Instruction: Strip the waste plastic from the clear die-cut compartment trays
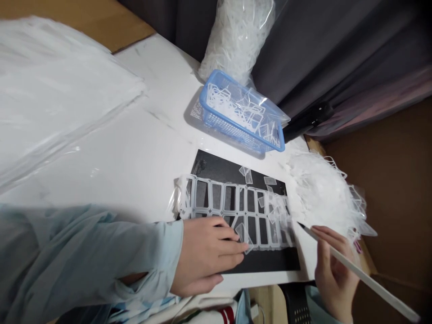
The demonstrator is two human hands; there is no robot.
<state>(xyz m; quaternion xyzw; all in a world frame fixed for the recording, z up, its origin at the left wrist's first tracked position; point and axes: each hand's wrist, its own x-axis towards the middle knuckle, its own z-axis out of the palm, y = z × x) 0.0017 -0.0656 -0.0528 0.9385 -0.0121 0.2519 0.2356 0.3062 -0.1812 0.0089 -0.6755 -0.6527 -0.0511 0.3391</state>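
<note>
My left hand [212, 252] lies palm down, fingers stretched out, over the lower left of a sheet of translucent rectangular frames [209, 211]. Its fingertips touch or nearly touch a loose clear rectangular piece [243, 236]. Beneath the frames is a black board [263, 260]. More small clear pieces [248, 174] lie on the board, and others are heaped at the right end of the frames. To the right of the board, my right hand [335, 265] grips a slim white pen-like tool [367, 279]. The tool's dark pointed tip is off the frames, aimed left.
Behind the board stands a blue basket [236, 128] of white frame pieces, with a clear bag [239, 36] of similar pieces behind it. A white pile [320, 193] sits at the right. Large plastic-wrapped material [60, 90] covers the left of the white table [135, 153].
</note>
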